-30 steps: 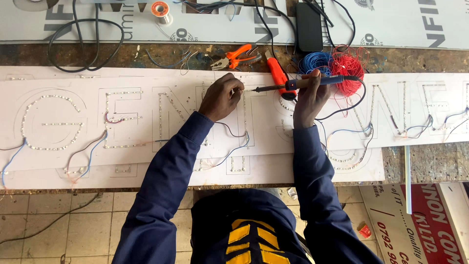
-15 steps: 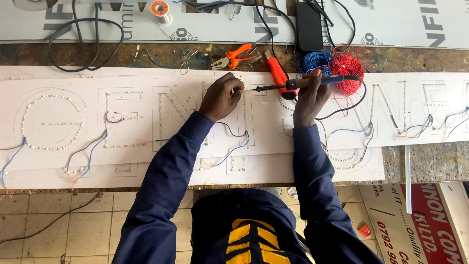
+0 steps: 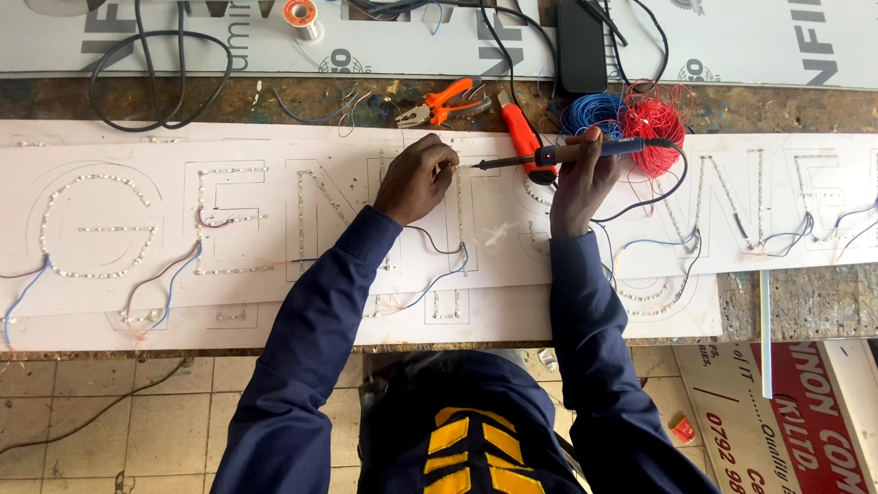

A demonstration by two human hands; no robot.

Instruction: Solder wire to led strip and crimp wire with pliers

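— Fingers (image 3: 445,167) first: what are they doing?
— Left hand (image 3: 416,178) is curled, fingertips pinched together right at the white sign panel (image 3: 274,183). Looks like something thin is held there, too small to tell what. Right hand (image 3: 578,183) is clenched around the soldering iron (image 3: 558,154), blue handle lying sideways across the knuckles.
— Where's the iron's tip?
— Pointing toward the left hand, tip just beside those pinched fingertips, low over the panel. Touching or not, cannot tell.
— Cord?
— Black cord leaves the handle's rear end and loops down past the right wrist.
— And the panel?
— Flat on the counter (image 3: 805,306), long, with letter outlines filled by rows of small LED dots (image 3: 91,229). Thin blue and red wires run between the letters.
— Other stuff nearby?
— Orange pliers (image 3: 439,102) above the left hand. Orange-handled cutter (image 3: 521,133) just beside the iron. Blue wire coil (image 3: 590,112) and red wire bundle (image 3: 654,123) touching each other behind the right hand. Solder spool (image 3: 300,13) at the far edge. Black cable loop (image 3: 160,82) far left.
— Sleeves?
— Dark blue, both arms.
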